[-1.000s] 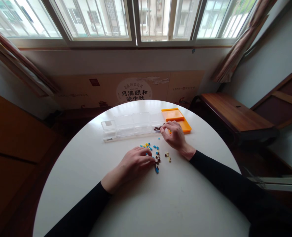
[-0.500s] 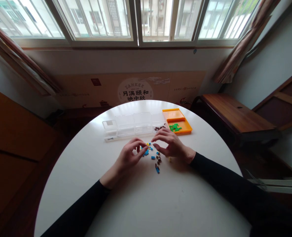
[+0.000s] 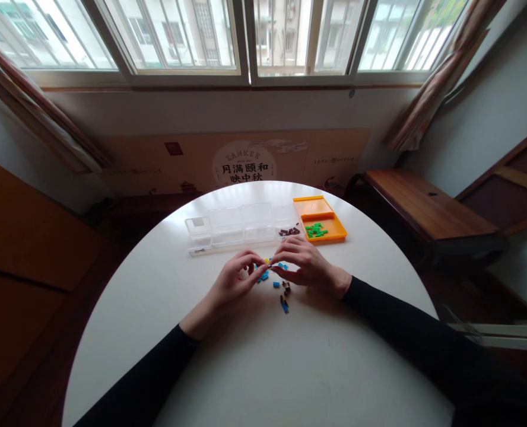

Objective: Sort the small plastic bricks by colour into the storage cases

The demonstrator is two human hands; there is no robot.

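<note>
Over the small toy bricks on the table, my left hand (image 3: 235, 277) is closed in a pinch with thumb and index finger. Opposite it, my right hand (image 3: 310, 265) brings its thumb and fingertips together at the same spot. Between the two hands' fingertips is a tiny dark brick (image 3: 269, 266), its shape too small to make out. Blue bricks (image 3: 264, 276) and a yellow brick (image 3: 267, 261) lie around and beneath the fingers. Nearer to me rest a single blue brick (image 3: 276, 284) and several brown bricks (image 3: 286, 288).
Beyond my hands, a clear plastic box (image 3: 228, 237) with compartments stands with its lids open. Brown bricks (image 3: 289, 232) lie in its right compartment. Beside it, an orange box (image 3: 340, 230) holds green bricks (image 3: 316, 230). Everything rests on a round white table (image 3: 263, 362).
My right hand has moved left and its open fingers have closed, meeting the left fingertips at the tiny brick. My left hand has stayed in place.
</note>
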